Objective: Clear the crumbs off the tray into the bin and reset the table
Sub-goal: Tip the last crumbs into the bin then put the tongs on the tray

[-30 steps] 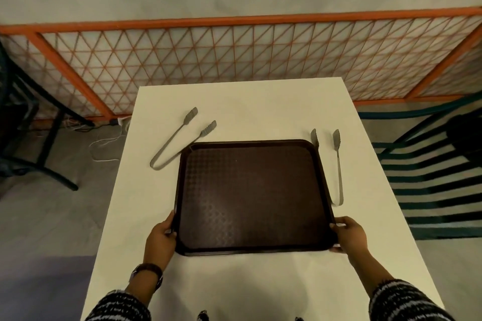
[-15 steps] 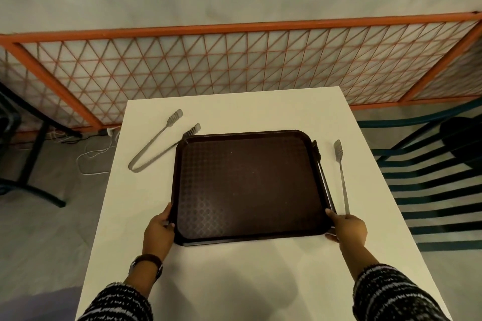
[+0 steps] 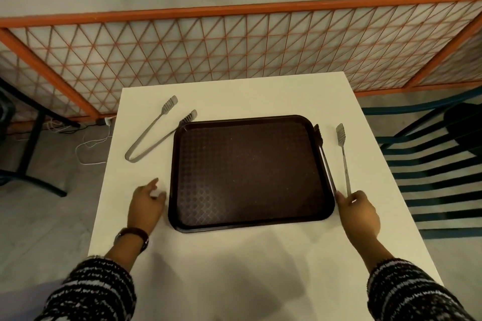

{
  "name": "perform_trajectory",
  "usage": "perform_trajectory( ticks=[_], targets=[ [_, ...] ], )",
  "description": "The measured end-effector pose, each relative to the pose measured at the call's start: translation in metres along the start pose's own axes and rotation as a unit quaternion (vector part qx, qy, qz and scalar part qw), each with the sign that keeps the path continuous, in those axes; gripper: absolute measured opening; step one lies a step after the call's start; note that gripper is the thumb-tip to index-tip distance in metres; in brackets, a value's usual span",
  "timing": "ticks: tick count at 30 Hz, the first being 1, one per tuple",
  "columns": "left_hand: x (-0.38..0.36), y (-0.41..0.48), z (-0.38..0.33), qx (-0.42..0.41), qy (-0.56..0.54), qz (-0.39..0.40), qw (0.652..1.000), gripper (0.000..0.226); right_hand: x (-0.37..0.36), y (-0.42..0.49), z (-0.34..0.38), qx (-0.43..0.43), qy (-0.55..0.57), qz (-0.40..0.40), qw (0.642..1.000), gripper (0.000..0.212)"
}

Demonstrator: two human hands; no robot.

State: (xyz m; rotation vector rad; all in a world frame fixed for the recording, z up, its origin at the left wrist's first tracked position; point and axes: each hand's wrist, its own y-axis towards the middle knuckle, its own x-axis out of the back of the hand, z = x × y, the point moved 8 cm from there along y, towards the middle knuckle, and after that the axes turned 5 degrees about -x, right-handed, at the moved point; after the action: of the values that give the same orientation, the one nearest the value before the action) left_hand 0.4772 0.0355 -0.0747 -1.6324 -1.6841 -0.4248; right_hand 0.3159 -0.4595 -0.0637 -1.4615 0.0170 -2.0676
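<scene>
A dark brown tray (image 3: 247,172) lies flat on the white table (image 3: 234,263). My left hand (image 3: 146,206) is just off the tray's left edge with relaxed fingers, and it holds nothing. My right hand (image 3: 358,212) is at the tray's near right corner, over the hinged end of the right tongs (image 3: 341,151). Its fingers are mostly hidden behind the back of the hand. One arm of these tongs lies tight against the tray's right rim. The left tongs (image 3: 154,133) lie on the table with one tip touching the tray's far left corner.
An orange lattice fence (image 3: 234,41) runs behind the table's far edge. A dark teal slatted chair (image 3: 438,172) stands at the right. On the left are a black table leg (image 3: 31,138) and white cables (image 3: 88,143) on the floor.
The tray has been set down on the table. My left hand let go of its left edge and moved off. My right hand shifted from the tray's corner onto the tongs' near end.
</scene>
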Motion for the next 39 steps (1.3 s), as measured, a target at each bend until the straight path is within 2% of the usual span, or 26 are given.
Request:
perform_trajectory(
  ticks=[2,5,13,15,19,21,24,29,34,39],
  targets=[
    [0.014,0.022,-0.016,-0.037,0.038,-0.015,0.998,0.048,0.003,0.003,0.007,0.058,0.012,-0.024,0.998,0.03],
    [0.022,0.059,-0.033,-0.084,0.1,-0.02,0.991,0.051,-0.002,0.008,0.018,0.13,-0.017,-0.022,0.991,0.041],
    [0.003,0.12,-0.018,-0.029,0.221,0.029,0.974,0.068,-0.02,0.024,0.025,0.083,0.032,0.014,0.996,0.056],
    [-0.001,0.123,-0.013,-0.021,0.24,0.023,0.97,0.062,-0.021,0.029,0.025,0.075,0.028,0.01,0.997,0.06],
    [0.009,0.116,-0.01,-0.029,0.287,-0.035,0.957,0.033,-0.021,0.036,0.022,0.062,0.0,0.022,0.998,0.07],
    [0.014,0.107,-0.003,-0.011,0.273,-0.044,0.961,0.028,-0.018,0.034,0.017,0.05,-0.011,0.016,0.999,0.07],
    [0.019,0.084,0.011,0.022,0.199,-0.068,0.977,0.034,-0.012,0.024,0.008,0.022,-0.016,-0.003,1.0,0.065],
    [0.019,0.015,0.042,0.058,0.118,-0.102,0.986,0.064,-0.007,-0.007,-0.009,0.0,0.047,-0.014,0.999,0.059],
    [0.012,-0.049,0.069,0.097,0.098,-0.087,0.987,0.071,-0.014,-0.046,0.008,0.077,0.064,-0.034,0.994,0.061],
    [0.007,-0.097,0.08,0.12,0.065,-0.08,0.987,0.072,-0.046,-0.069,0.057,0.182,0.034,0.015,0.983,0.065]
  ],
)
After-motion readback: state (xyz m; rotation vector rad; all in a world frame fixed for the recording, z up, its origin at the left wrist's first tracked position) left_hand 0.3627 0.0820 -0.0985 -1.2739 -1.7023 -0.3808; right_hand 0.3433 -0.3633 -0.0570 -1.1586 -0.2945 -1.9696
